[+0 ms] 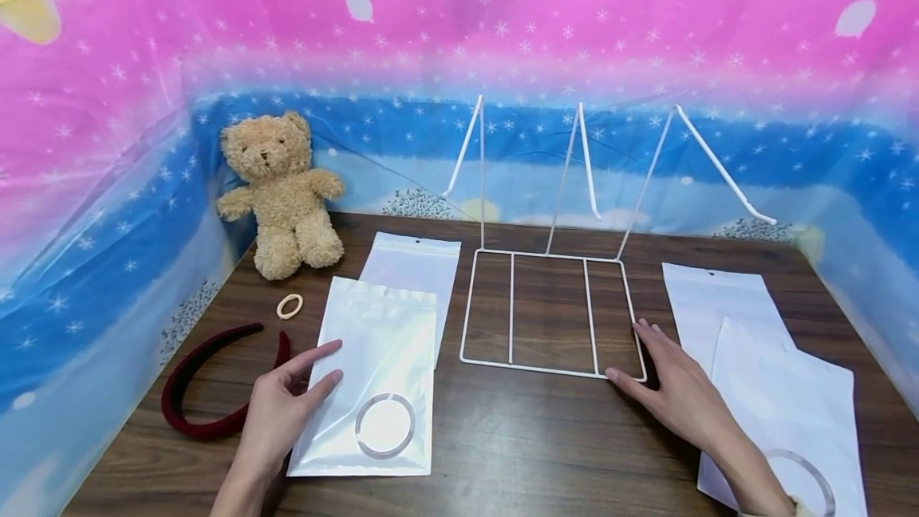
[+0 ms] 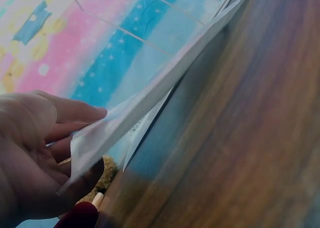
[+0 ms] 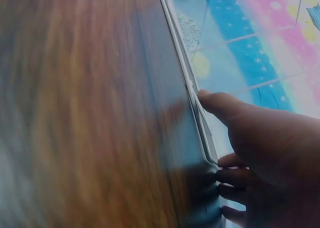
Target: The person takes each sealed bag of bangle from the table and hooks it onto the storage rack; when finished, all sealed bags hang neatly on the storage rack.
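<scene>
At the left, my left hand (image 1: 276,405) holds the left edge of a glossy white zip pouch (image 1: 373,341). In the left wrist view that edge lies between the fingers, tilted up off the table. A clear ring-shaped bangle (image 1: 359,437) shows on the pouch's lower part; whether inside or on top, I cannot tell. My right hand (image 1: 682,393) touches the front right corner of a white wire rack (image 1: 531,369), thumb at the front bar and fingers spread along the right bar. The rack has three upright bent arms. Its base lies on the table.
Another white pouch (image 1: 412,250) lies behind the first. Two more pouches, one with its hang hole at the back (image 1: 707,290), overlap at right beside my forearm. A dark red headband (image 1: 194,421), a beige ring (image 1: 289,306) and a teddy bear (image 1: 287,194) are at left.
</scene>
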A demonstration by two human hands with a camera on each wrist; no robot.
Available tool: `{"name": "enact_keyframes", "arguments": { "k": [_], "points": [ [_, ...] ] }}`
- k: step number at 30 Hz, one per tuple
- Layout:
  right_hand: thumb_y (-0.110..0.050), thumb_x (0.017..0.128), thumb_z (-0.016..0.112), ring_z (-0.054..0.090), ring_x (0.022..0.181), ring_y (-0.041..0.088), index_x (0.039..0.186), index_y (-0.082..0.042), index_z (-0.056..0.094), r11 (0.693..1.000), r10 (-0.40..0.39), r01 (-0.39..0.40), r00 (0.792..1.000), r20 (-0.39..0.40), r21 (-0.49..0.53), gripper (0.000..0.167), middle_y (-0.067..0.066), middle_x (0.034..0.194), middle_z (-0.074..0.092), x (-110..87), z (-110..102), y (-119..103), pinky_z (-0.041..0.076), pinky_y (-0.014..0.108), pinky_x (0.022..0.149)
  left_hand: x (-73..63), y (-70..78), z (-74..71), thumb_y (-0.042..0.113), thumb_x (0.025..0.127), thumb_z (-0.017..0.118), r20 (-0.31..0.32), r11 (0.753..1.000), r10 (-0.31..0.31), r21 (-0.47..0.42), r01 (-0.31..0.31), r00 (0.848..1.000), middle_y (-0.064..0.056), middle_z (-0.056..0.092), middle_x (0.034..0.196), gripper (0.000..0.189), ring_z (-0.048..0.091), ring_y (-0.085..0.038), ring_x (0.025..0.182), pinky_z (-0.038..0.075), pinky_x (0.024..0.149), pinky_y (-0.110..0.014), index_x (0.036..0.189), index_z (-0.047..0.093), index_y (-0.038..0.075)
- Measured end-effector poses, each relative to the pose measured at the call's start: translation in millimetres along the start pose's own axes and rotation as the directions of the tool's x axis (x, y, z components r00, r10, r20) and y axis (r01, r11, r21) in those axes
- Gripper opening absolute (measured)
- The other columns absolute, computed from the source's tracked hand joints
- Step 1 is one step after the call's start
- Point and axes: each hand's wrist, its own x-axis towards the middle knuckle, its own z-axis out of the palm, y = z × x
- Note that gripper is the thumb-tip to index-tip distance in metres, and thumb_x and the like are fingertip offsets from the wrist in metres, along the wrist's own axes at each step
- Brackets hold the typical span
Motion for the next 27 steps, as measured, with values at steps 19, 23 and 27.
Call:
{"name": "enact_keyframes", "arguments": {
  "k": [19,23,27],
  "points": [
    [-0.069,0.083,0.061,0.030,0.136,0.049,0.150,0.001,0.032,1.000,0.016,-0.015,0.997,-0.071,0.004,0.102,0.028,0.151,0.031,-0.1,4.7,-3.9,0.031,0.069,0.098,-2.0,3.5,2.4,0.011,0.086,0.076,-0.088,0.974,0.213,-0.064,-0.219,0.973,0.008,0.070,0.114,0.036,0.063,-0.006,0.093,0.050,0.075,-0.015,0.119,0.073,0.025],
    [-0.070,0.082,0.061,0.030,0.136,0.048,0.150,0.001,0.033,1.000,0.012,-0.012,0.997,-0.072,-0.001,0.103,0.028,0.151,0.032,0.2,5.6,-3.7,0.031,0.069,0.099,-7.1,15.6,2.2,0.007,0.086,0.076,-0.099,0.968,0.227,-0.087,-0.236,0.969,0.004,0.071,0.112,0.036,0.061,-0.006,0.080,0.049,0.068,-0.014,0.119,0.073,0.020],
    [-0.070,0.082,0.062,0.030,0.136,0.048,0.150,0.002,0.033,1.000,0.011,-0.011,0.997,-0.074,-0.004,0.103,0.028,0.151,0.032,0.7,6.1,-4.1,0.031,0.069,0.099,-15.8,38.0,1.5,0.000,0.085,0.074,-0.105,0.955,0.266,-0.104,-0.277,0.958,-0.003,0.074,0.100,0.035,0.054,-0.006,0.065,0.046,0.058,-0.015,0.119,0.072,0.011]
  ]
}}
